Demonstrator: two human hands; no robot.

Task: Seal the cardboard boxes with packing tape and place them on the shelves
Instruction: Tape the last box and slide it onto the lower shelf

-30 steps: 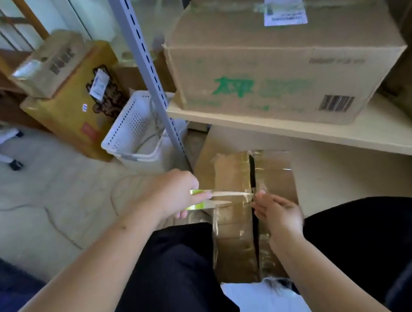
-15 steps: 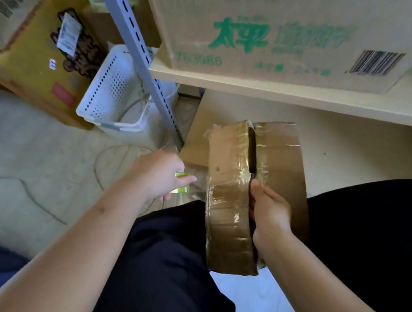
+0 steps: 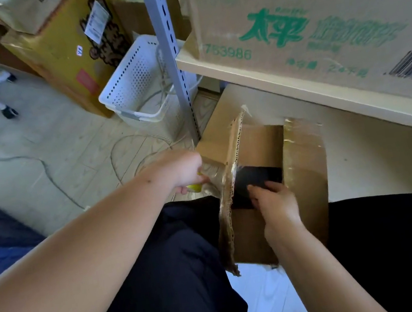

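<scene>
Step in hand looks like opening, not yet sealing: small cardboard box (image 3: pixel 256 174) at lower centre of frame, between the knees, has flaps apart. Left hand (image 3: pixel 184 168) grasps a yellow-green tool (image 3: pixel 195 187); right hand (image 3: pixel 273 199) reaches inside w/ relaxed fingers. Next: close flaps, tape. Box is worn, covered w/ old glossy tape.

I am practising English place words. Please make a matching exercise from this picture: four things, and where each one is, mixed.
Things:
1. basket
2. printed box
3. small box
4. left hand

Places:
A. on the shelf
B. between the person's knees
C. on the floor, left of the shelf post
D. beside the raised flap

Pairs: 1-C, 2-A, 3-B, 4-D
</scene>
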